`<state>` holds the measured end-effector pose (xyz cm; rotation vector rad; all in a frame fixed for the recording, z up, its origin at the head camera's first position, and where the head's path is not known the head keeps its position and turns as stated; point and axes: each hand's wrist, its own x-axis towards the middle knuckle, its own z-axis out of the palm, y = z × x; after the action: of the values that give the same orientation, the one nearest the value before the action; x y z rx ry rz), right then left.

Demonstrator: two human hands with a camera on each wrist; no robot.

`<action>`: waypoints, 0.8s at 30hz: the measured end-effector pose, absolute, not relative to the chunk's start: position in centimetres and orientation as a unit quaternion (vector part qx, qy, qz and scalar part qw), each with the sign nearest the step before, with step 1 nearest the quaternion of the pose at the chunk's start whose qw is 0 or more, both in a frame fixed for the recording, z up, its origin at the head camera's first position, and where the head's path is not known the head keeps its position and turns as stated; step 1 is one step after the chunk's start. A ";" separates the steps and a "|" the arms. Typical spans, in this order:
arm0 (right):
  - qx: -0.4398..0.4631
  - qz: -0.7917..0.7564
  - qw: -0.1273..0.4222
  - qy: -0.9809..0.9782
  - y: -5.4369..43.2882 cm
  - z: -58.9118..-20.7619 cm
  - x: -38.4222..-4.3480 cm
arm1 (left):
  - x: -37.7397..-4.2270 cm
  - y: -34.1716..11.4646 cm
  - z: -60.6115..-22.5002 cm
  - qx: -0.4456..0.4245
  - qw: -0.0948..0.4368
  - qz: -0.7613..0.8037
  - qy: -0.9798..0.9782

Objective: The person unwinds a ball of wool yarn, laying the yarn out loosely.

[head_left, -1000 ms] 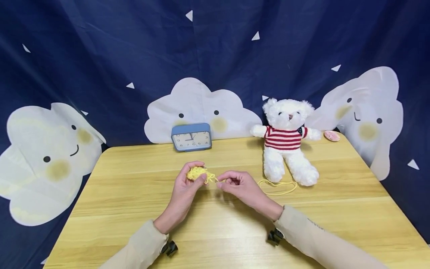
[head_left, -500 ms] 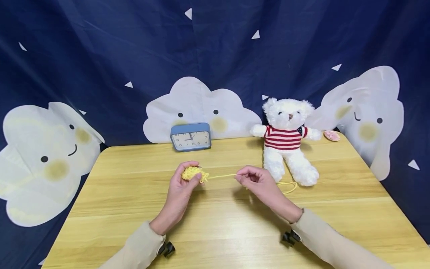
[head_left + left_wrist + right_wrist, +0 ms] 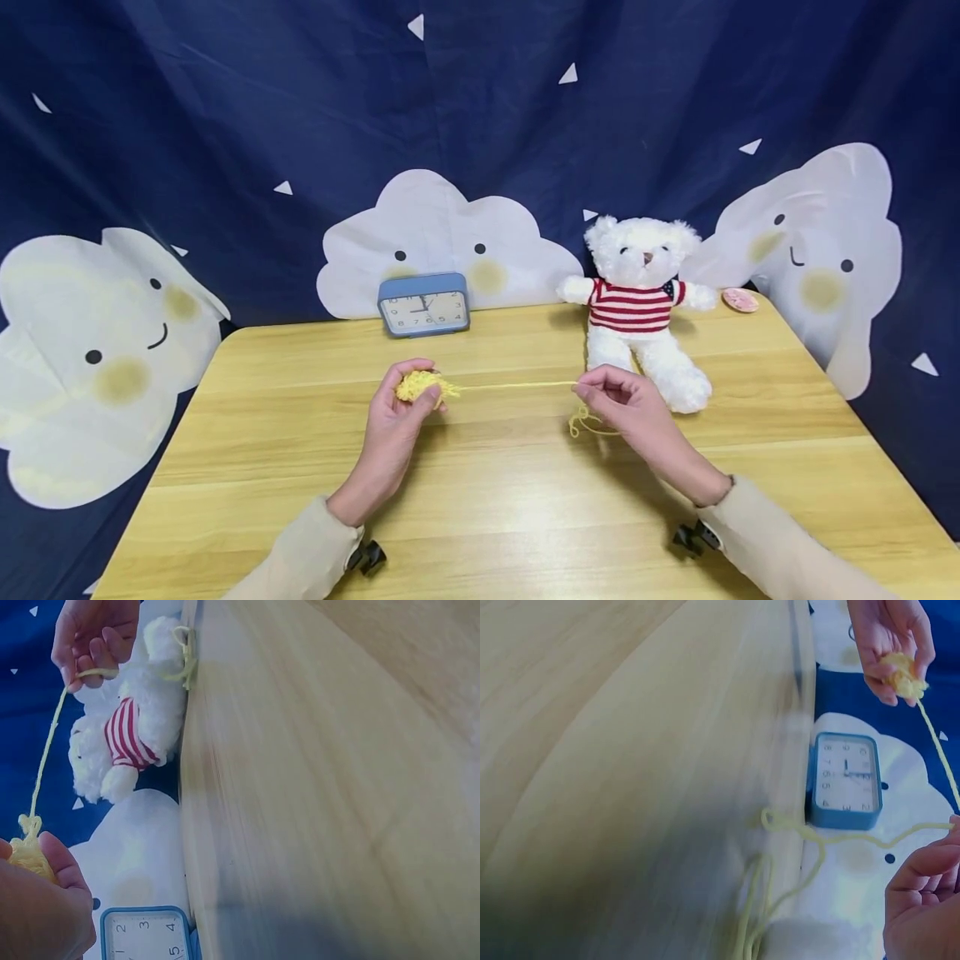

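My left hand (image 3: 397, 408) grips a small bundle of yellow yarn (image 3: 417, 387) between thumb and fingers, above the table. From that bundle a single strand (image 3: 517, 386) runs taut across to my right hand (image 3: 626, 408), whose thumb and index finger pinch it. Below the right hand a loose tail of yarn (image 3: 581, 422) dangles toward the table. The right wrist view shows this slack yarn (image 3: 817, 862) in loops and curls. In the left wrist view, the bundle (image 3: 28, 859) is partly hidden by the left hand.
A white teddy bear (image 3: 630, 317) in a striped sweater sits at the back right, just beyond my right hand. A blue clock (image 3: 423, 306) stands at the back edge. A round pink object (image 3: 740, 301) lies in the far right corner of the wooden table (image 3: 480, 517).
My right hand has moved well to the right, drawing a longer strand out of the bundle. The left hand has shifted slightly left, still holding the yarn.
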<state>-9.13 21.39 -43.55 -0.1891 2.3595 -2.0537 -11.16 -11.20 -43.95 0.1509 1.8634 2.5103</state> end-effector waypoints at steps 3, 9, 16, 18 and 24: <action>-0.053 -0.651 -0.010 0.757 22.2 -43.3 -9.0 | -11.2 -11.3 -44.0 0.050 0.005 0.800 0.598; -0.032 -0.660 -0.036 0.750 24.1 -42.7 -8.7 | -11.4 -11.7 -44.0 0.047 -0.003 0.800 0.598; -0.004 -0.674 -0.052 0.737 26.3 -42.7 -8.3 | -11.5 -12.3 -44.0 0.045 -0.018 0.798 0.601; 0.001 -0.679 -0.052 0.733 26.9 -42.9 -8.2 | -11.5 -12.4 -44.0 0.045 -0.016 0.797 0.603; 0.014 -0.676 -0.060 0.734 28.8 -43.4 -8.0 | -11.5 -12.5 -44.1 0.049 -0.008 0.792 0.608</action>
<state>-7.99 28.77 -43.35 0.0467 2.3984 -2.2104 -11.53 -12.47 -44.13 0.1563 1.9213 2.5021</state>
